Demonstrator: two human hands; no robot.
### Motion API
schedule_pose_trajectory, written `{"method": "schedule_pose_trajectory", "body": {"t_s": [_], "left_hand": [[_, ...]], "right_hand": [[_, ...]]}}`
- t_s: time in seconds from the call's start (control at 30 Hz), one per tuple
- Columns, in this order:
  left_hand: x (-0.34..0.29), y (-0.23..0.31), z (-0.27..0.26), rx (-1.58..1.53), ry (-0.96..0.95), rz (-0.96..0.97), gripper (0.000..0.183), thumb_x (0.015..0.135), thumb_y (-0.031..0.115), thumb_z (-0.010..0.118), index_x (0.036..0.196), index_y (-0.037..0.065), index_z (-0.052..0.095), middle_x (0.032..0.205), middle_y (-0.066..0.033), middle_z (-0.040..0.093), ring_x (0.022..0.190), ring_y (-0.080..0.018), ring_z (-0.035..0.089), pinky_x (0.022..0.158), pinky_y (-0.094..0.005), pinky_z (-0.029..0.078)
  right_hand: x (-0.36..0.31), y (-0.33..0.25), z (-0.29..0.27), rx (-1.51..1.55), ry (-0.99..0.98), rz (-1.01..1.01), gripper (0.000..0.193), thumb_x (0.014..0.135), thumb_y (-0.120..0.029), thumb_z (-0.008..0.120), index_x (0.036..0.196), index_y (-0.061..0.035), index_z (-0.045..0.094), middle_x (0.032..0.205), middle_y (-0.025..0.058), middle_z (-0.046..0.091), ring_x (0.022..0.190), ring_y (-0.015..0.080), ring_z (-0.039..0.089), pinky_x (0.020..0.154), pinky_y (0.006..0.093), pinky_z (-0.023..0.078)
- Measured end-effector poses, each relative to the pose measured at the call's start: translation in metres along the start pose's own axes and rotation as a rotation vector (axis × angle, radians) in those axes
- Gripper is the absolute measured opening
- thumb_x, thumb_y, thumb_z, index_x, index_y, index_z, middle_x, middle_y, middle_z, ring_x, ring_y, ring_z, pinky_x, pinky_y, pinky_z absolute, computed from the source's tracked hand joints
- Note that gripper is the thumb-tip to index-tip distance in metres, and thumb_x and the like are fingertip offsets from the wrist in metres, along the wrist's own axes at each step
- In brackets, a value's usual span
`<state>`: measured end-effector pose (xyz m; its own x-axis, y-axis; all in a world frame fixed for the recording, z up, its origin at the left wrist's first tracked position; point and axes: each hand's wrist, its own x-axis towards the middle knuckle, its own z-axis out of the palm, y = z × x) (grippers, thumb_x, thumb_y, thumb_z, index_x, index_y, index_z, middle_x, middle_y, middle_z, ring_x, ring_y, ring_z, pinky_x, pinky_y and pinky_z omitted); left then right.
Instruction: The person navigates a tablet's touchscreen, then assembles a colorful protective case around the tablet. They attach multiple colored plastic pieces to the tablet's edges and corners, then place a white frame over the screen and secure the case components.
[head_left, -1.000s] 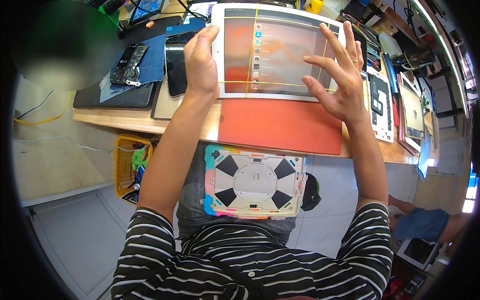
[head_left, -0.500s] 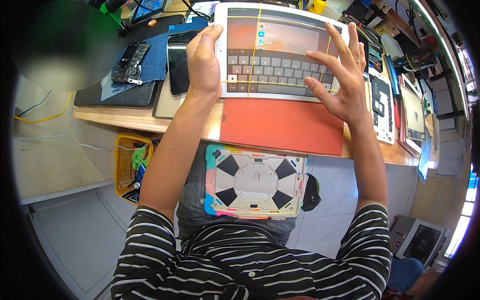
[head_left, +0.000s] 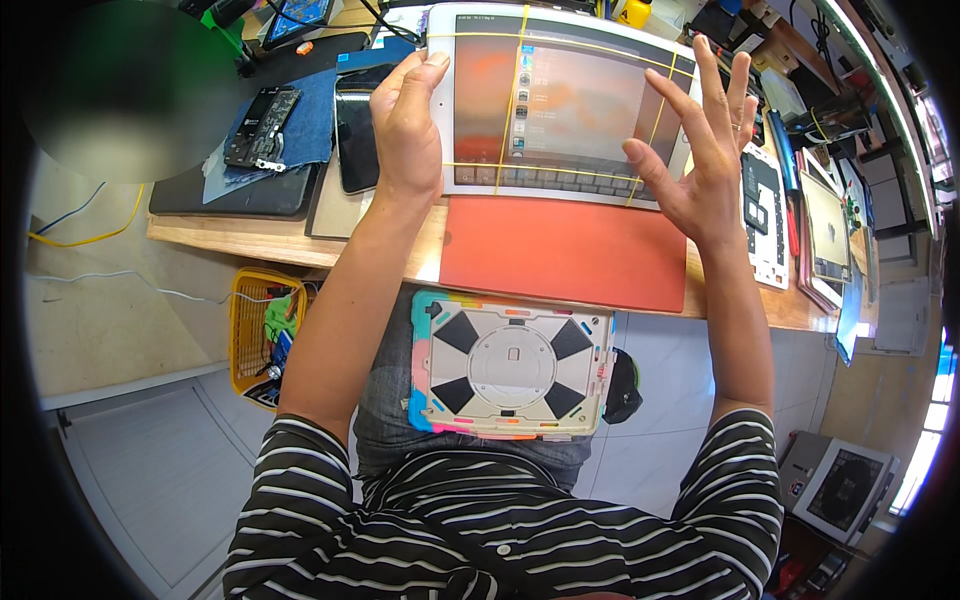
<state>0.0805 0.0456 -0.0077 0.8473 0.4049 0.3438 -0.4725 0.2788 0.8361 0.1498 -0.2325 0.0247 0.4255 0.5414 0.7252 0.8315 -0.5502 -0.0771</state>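
A white-framed tablet (head_left: 580, 110) is tilted up over the far part of an orange-red mat (head_left: 565, 250), its screen lit. Thin yellow rubber bands (head_left: 516, 90) run across its face both ways. My left hand (head_left: 410, 130) grips the tablet's left edge, thumb on the frame. Over the right side of the screen is my right hand (head_left: 695, 165), fingers spread and holding nothing; whether its index finger touches the glass I cannot tell. On my lap lies a tablet case (head_left: 512, 365), back upward, with a pale round centre, dark corner pads and multicoloured edges.
Left of the tablet lie a black phone (head_left: 357, 140), a blue cloth (head_left: 305, 115) and a circuit board (head_left: 262, 130). An opened white device housing (head_left: 765, 215) sits at the right. Below the wooden table's (head_left: 240, 238) left edge stands a yellow basket (head_left: 250, 335).
The on-screen keyboard has slid down and a longer list shows above it. My right hand has risen slightly, its fingers spreading wider. My left hand keeps its hold.
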Motion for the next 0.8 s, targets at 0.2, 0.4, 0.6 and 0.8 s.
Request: {"method": "schedule_pose_trajectory", "body": {"t_s": [0.2, 0.4, 0.6, 0.8], "left_hand": [[0.001, -0.002, 0.002, -0.021, 0.03, -0.004, 0.027, 0.104, 0.02, 0.052, 0.109, -0.001, 0.068, 0.11, -0.0076, 0.071, 0.104, -0.0126, 0.064, 0.096, -0.0281, 0.047], [0.003, -0.007, -0.004, -0.039, 0.039, -0.004, 0.028, 0.104, 0.018, 0.052, 0.108, -0.004, 0.07, 0.107, -0.0052, 0.071, 0.1, -0.0103, 0.06, 0.094, -0.0253, 0.044], [0.004, -0.009, -0.005, -0.01, 0.056, -0.014, 0.027, 0.103, 0.018, 0.053, 0.104, -0.003, 0.07, 0.104, -0.0044, 0.071, 0.097, -0.0102, 0.06, 0.093, -0.0252, 0.043], [0.001, -0.004, 0.0, -0.016, 0.075, -0.021, 0.026, 0.102, 0.018, 0.054, 0.104, -0.002, 0.07, 0.103, -0.0039, 0.07, 0.096, -0.01, 0.059, 0.092, -0.025, 0.043]], "right_hand": [[-0.001, 0.001, 0.001, 0.044, -0.043, -0.03, 0.049, 0.084, -0.047, 0.082, 0.125, -0.0229, 0.074, 0.169, 0.0144, 0.034, 0.161, 0.0407, 0.01, 0.122, 0.0659, 0.002], [0.001, -0.008, 0.0, 0.119, -0.143, -0.089, 0.032, 0.082, -0.047, 0.083, 0.102, -0.0234, 0.079, 0.166, 0.0097, 0.042, 0.161, 0.0422, 0.008, 0.122, 0.0675, 0.003], [-0.002, -0.007, 0.005, -0.071, -0.144, -0.044, 0.037, 0.084, -0.051, 0.081, 0.109, -0.024, 0.08, 0.166, 0.0073, 0.041, 0.161, 0.0409, 0.008, 0.122, 0.0677, 0.002], [-0.001, -0.003, 0.005, -0.057, -0.09, 0.002, 0.051, 0.086, -0.049, 0.079, 0.13, -0.0224, 0.073, 0.167, 0.0138, 0.039, 0.161, 0.0406, 0.01, 0.121, 0.0682, 0.002]]}}
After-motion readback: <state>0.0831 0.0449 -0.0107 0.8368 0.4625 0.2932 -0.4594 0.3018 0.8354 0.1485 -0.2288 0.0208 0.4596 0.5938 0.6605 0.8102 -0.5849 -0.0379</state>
